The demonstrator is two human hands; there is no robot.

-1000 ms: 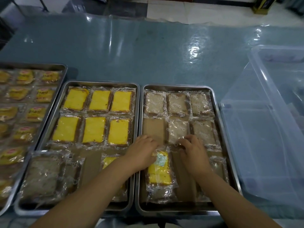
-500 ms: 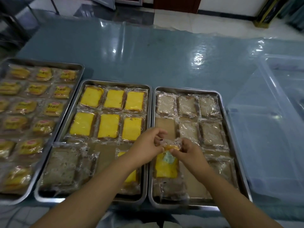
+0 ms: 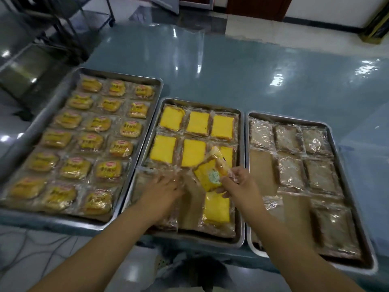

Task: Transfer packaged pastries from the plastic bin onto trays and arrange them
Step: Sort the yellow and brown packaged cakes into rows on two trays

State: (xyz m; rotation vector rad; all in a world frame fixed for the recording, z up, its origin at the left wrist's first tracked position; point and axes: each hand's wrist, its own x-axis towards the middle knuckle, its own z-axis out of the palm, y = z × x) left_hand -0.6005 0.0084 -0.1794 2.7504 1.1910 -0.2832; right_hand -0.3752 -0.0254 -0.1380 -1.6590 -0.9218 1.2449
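Three metal trays lie side by side. My right hand [image 3: 239,182] pinches a yellow packaged pastry [image 3: 208,174] and holds it tilted above the middle tray [image 3: 156,114], over its lower right part. My left hand [image 3: 163,186] rests with spread fingers on clear-wrapped brown pastries [image 3: 147,175] in that tray's lower left. Yellow cake slices [image 3: 193,151] fill the middle tray's two upper rows, and one more yellow pastry [image 3: 216,208] lies just below my right hand. The right tray [image 3: 336,148] holds brown wrapped pastries [image 3: 290,171] with bare patches.
The left tray [image 3: 117,216] is packed with several rows of round yellow-labelled pastries [image 3: 99,142]. The trays sit on a glossy blue-grey table [image 3: 252,70]. The plastic bin's pale edge [image 3: 366,157] shows at the far right. Cables lie on the floor at bottom left.
The yellow pastry was lifted off the right tray with both hands and carried left over the middle tray. My left hand let go and dropped onto the brown pastries. The view swung left.
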